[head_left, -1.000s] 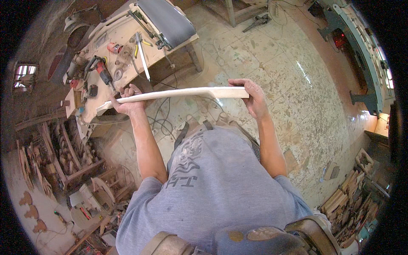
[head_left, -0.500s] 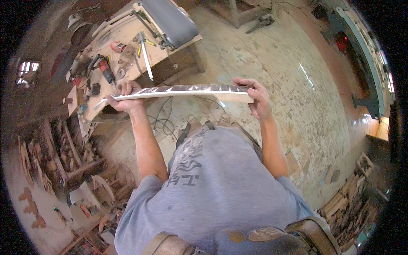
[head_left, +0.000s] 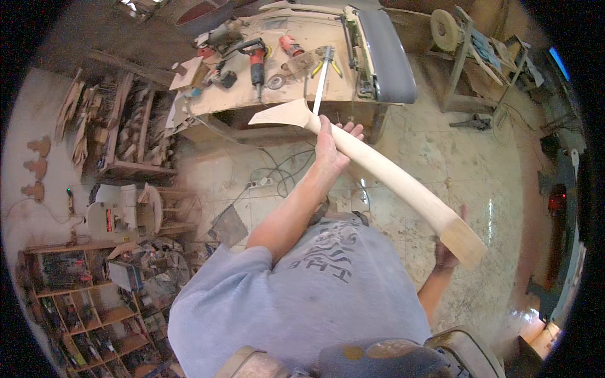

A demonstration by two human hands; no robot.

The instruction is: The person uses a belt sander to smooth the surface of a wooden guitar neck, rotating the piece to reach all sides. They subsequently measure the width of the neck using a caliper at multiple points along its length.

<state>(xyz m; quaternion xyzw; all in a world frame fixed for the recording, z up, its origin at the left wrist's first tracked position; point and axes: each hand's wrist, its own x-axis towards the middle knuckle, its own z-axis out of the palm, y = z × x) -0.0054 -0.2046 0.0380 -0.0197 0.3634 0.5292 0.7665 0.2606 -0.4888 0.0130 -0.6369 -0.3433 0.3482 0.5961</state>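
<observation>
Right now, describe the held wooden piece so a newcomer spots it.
Start at the workbench, top of view. In front, a long pale wooden piece slants down rightward past the left hand to the right hand. Its flared upper end sets it apart from the thin, straight strip beyond it.

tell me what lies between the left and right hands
In the head view, a long pale wooden piece runs between the left hand and the partly hidden right hand.

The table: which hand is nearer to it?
Left. The left hand is in front of the table; the right hand is farther back, partly behind the wood's end.
</observation>
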